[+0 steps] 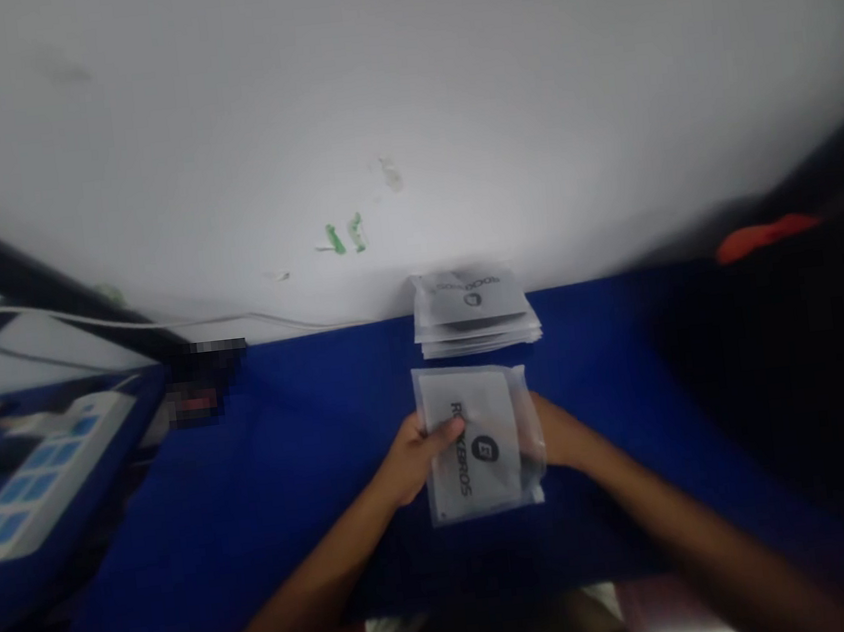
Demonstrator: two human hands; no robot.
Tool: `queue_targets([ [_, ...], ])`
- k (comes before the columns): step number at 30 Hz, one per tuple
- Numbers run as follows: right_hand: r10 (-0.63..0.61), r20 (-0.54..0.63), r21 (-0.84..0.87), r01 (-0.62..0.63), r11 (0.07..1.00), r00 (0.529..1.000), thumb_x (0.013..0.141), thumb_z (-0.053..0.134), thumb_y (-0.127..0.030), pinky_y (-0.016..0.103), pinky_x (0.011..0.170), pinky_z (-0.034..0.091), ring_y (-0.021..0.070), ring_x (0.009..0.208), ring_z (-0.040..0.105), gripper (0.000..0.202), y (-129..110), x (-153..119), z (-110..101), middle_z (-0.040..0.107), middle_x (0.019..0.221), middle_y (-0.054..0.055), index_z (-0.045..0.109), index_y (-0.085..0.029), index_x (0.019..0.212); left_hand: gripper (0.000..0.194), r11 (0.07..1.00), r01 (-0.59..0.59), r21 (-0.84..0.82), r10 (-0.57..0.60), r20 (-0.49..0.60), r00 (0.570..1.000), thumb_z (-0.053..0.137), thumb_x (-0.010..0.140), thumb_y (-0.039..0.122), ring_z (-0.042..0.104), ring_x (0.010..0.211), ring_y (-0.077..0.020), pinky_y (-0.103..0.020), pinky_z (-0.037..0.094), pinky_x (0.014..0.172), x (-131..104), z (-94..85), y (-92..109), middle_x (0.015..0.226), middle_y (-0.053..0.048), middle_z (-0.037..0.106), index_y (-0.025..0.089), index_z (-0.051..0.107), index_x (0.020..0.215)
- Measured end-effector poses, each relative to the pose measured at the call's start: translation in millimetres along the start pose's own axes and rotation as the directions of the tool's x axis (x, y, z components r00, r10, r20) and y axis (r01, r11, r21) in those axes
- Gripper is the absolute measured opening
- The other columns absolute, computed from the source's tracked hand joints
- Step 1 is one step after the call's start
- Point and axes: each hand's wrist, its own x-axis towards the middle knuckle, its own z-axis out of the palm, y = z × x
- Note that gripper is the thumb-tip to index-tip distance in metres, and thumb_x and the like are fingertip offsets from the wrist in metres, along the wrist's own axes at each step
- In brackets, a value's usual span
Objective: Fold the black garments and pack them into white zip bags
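A frosted plastic bag printed ROCKBROS is held above the blue table, its lettering turned sideways. My left hand grips the bag's left edge, thumb pressed on the front and fingers behind. At the bag's right end, which looks like its open side, is my right hand. Part of it shows dimly through the plastic, so its fingers are mostly hidden and I cannot tell how they are bent. Just beyond lies a stack of similar printed bags, close to the wall.
The blue tabletop meets a white wall with torn green scraps on it. A white cable runs along the wall's foot. A white panel with blue squares is at left, an orange object at right.
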Motion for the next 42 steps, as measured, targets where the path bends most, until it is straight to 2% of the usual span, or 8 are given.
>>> queue_targets([
  [6, 0.078, 0.289, -0.003, -0.08, 0.997, 0.954, 0.072, 0.073, -0.027, 0.031, 0.06, 0.057, 0.0167, 0.06, 0.065, 0.019, -16.4, 1.3, -7.1, 0.069, 0.067, 0.0, 0.073, -0.017, 0.087, 0.038, 0.991, -0.053, -0.119, 0.032, -0.175, 0.984, 0.085, 0.065, 0.033, 0.071, 0.077, -0.0209, -0.032, 0.057, 0.074, 1.8, -0.4, 5.9, 0.086, -0.007, 0.075, 0.013, 0.07, 0.093],
  [14, -0.055, 0.262, 0.009, 0.055, 0.998, 0.963, 0.068, 0.076, -0.023, 0.043, 0.087, 0.054, 0.0203, 0.083, 0.069, 0.026, -16.4, 4.3, 5.8, 0.074, 0.085, 0.001, 0.073, -0.02, 0.094, 0.037, 0.997, -0.058, -0.059, 0.049, -0.14, 0.989, 0.083, 0.069, 0.03, 0.071, 0.076, -0.0214, -0.034, 0.058, 0.072, 3.1, -6.1, 11.6, 0.089, -0.007, 0.075, 0.014, 0.068, 0.098],
  [19, -0.015, 0.289, -0.086, 0.042, 0.995, 0.957, 0.079, 0.068, -0.031, 0.035, 0.069, 0.057, 0.0189, 0.073, 0.069, 0.024, -14.9, 2.3, 4.7, 0.072, 0.078, 0.001, 0.07, -0.019, 0.1, 0.039, 0.989, -0.073, 0.13, 0.083, -0.078, 0.993, 0.084, 0.066, 0.023, 0.071, 0.074, -0.0219, -0.032, 0.057, 0.069, 0.1, -15.3, 26.4, 0.089, -0.008, 0.075, 0.014, 0.067, 0.1],
  [22, -0.215, 0.124, -0.322, 0.244, 0.915, 0.969, 0.086, 0.061, -0.033, 0.03, 0.061, 0.053, 0.016, 0.062, 0.064, 0.022, -16.7, -4.0, -0.9, 0.069, 0.073, 0.002, 0.068, -0.02, 0.102, 0.039, 0.981, -0.11, 0.159, 0.132, -0.139, 0.982, 0.083, 0.067, 0.024, 0.071, 0.072, -0.0213, -0.03, 0.056, 0.065, -1.4, -21.5, 38.1, 0.088, -0.008, 0.075, 0.014, 0.067, 0.101],
  [28, -0.537, 0.284, -0.561, 0.592, 0.579, 0.794, 0.051, 0.089, -0.04, 0.046, 0.096, 0.045, 0.0283, 0.101, 0.063, 0.06, -14.5, -19.5, 3.9, 0.071, 0.109, 0.006, 0.071, -0.032, 0.108, 0.042, 0.997, -0.045, 0.065, 0.057, -0.206, 0.977, 0.08, 0.07, 0.027, 0.068, 0.062, -0.0175, -0.026, 0.054, 0.059, -4.9, -27.2, 53.6, 0.082, -0.005, 0.075, 0.015, 0.067, 0.108],
  [31, -0.585, 0.409, -0.549, 0.701, 0.455, 0.701, 0.062, 0.086, -0.034, 0.041, 0.097, 0.047, 0.0235, 0.099, 0.065, 0.047, -13.6, -26.2, 21.6, 0.073, 0.105, 0.0, 0.071, -0.038, 0.107, 0.043, 0.998, 0.035, 0.053, -0.027, -0.132, 0.991, 0.079, 0.071, 0.028, 0.068, 0.064, -0.0171, -0.025, 0.053, 0.059, -6.7, -23.3, 50.7, 0.084, -0.005, 0.074, 0.016, 0.066, 0.11],
  [36, -0.824, 0.525, -0.617, 0.762, -0.197, 0.213, 0.079, 0.073, -0.018, 0.029, 0.068, 0.053, 0.0132, 0.068, 0.06, 0.016, -23.1, -36.2, 44.1, 0.068, 0.073, -0.003, 0.073, -0.02, 0.096, 0.045, 0.956, 0.105, 0.276, -0.104, -0.018, 0.994, 0.074, 0.078, 0.037, 0.067, 0.079, -0.0175, -0.024, 0.052, 0.067, -4.9, -18.7, 38.4, 0.098, -0.006, 0.073, 0.018, 0.065, 0.118],
  [42, -0.867, 0.419, -0.734, 0.662, -0.149, 0.27, 0.088, 0.061, -0.012, 0.032, 0.069, 0.049, 0.0148, 0.071, 0.055, 0.008, -20.8, -34.9, 43.3, 0.064, 0.07, 0.0, 0.069, -0.013, 0.085, 0.036, 0.606, -0.218, 0.765, 0.095, 0.203, 0.975, 0.061, 0.088, 0.042, 0.062, 0.104, -0.0225, -0.035, 0.048, 0.091, -6.7, -35.2, 55.8, 0.116, -0.005, 0.067, 0.024, 0.065, 0.118],
])
